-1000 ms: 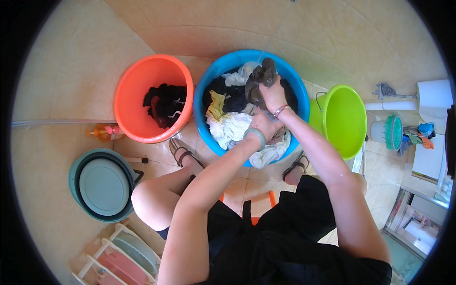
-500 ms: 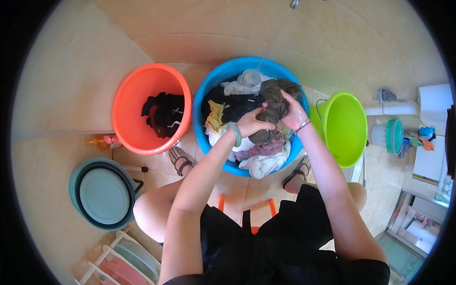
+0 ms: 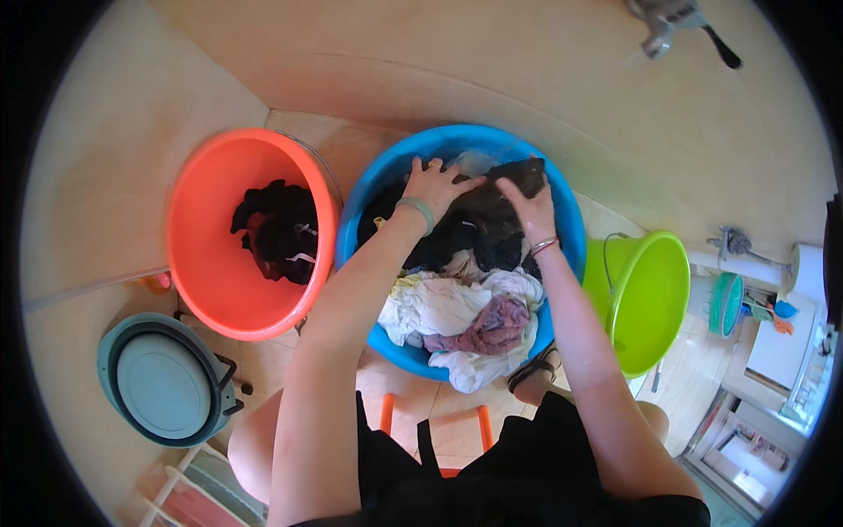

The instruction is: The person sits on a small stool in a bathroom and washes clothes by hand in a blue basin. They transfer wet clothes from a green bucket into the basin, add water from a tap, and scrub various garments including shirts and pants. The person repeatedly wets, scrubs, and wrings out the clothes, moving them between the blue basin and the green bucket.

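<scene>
A blue basin (image 3: 575,255) full of laundry stands in front of me. At its far side my left hand (image 3: 432,191) lies over the dark clothes with its fingers spread, holding nothing. My right hand (image 3: 533,213), at the far right, has its thumb and fingers about a wet dark brown garment (image 3: 518,180); part of its grip is hidden. Black clothes (image 3: 443,241) are bunched below my hands. Nearer to me are white clothes (image 3: 432,307) and a mauve cloth (image 3: 492,329), with one white piece hanging over the near rim.
An orange-red bucket (image 3: 198,272) with dark clothes stands left of the basin, a green bucket (image 3: 672,299) right of it. A grey-green collapsible basin (image 3: 164,386) leans at the lower left. A metal tap (image 3: 660,26) is on the wall above, at the right.
The brown garment, bunched between both hands before, now lies toward the basin's far right. My left hand has let go and moved to the far left. The whole view has shifted.
</scene>
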The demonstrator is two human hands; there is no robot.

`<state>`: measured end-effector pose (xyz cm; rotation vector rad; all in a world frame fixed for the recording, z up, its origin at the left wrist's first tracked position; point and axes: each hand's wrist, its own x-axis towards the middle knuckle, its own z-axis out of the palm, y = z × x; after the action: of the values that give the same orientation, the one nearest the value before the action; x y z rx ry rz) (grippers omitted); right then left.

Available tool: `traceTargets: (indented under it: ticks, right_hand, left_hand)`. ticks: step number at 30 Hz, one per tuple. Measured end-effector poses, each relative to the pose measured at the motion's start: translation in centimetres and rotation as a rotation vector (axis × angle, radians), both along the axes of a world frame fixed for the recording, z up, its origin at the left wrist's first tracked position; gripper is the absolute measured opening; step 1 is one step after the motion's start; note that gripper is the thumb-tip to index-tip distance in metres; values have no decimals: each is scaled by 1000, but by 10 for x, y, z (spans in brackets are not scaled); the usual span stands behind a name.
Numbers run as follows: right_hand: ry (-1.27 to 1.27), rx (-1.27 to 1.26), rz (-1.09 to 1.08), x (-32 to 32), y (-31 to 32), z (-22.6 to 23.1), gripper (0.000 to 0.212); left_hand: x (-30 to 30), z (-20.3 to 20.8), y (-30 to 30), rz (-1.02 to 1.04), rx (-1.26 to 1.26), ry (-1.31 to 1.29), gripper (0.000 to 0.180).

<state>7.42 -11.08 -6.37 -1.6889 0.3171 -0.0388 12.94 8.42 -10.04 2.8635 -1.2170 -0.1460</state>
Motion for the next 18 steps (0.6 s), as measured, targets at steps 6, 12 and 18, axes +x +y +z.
traceTargets:
  ticks: [6, 12, 18]
  right_hand:
    - [-115, -1060, 208, -12, 37, -67, 31]
    - [-2, -1125, 279, 7, 34, -125, 17]
    - [329, -1021, 453, 30, 8, -150, 35]
  left_hand:
    - [-13, -48, 0, 165, 185, 289, 64]
    - [-10, -99, 5, 125, 203, 306, 61]
    - [1, -133, 7, 65, 74, 222, 59]
